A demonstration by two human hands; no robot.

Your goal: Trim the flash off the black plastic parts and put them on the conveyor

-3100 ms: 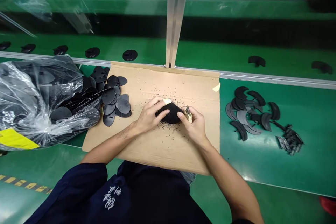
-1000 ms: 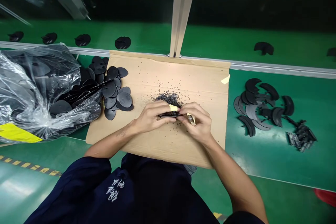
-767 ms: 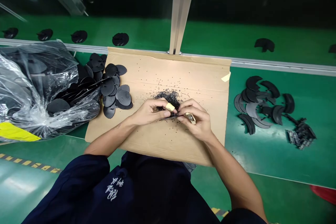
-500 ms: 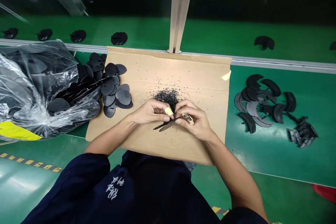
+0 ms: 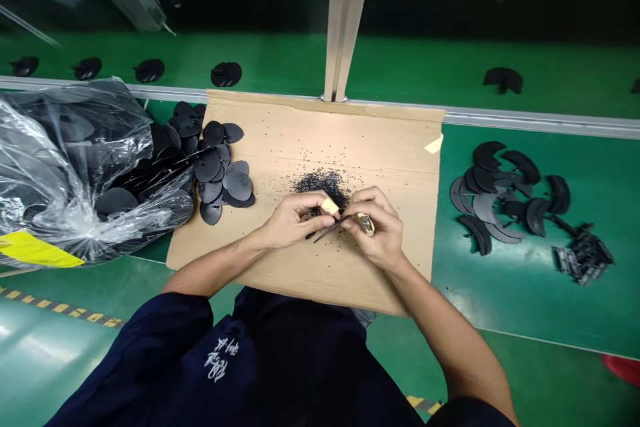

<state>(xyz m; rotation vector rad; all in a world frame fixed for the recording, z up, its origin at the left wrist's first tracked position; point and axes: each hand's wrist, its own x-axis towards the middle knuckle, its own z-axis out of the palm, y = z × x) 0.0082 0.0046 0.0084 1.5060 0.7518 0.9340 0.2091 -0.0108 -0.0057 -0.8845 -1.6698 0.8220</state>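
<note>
Over the cardboard sheet (image 5: pixel 280 267) my left hand (image 5: pixel 295 219) pinches a thin black plastic piece (image 5: pixel 326 231), seen nearly edge-on. Yellow tape (image 5: pixel 329 205) wraps one of its fingertips. My right hand (image 5: pixel 377 227) is closed beside it, its fingertips meeting the piece's right end. A small pale thing with a shiny metal end (image 5: pixel 367 223) shows among the right fingers; its kind cannot be made out. Just beyond the hands lies a heap of tiny black bits (image 5: pixel 320 181), partly hidden by the fingers. My fingers cover much of the held piece.
Black oval discs (image 5: pixel 237 185) lie at the cardboard's left, by a clear plastic bag (image 5: pixel 95 213) of more discs. Curved black pieces (image 5: pixel 485 207) and narrow black clips (image 5: pixel 585 255) sit on the green table at right. A metal post (image 5: pixel 345 27) stands behind.
Both hands have shifted slightly to the right. The black piece has turned between the fingers and less of it shows. The right hand's fingers have moved a little away from the left's.
</note>
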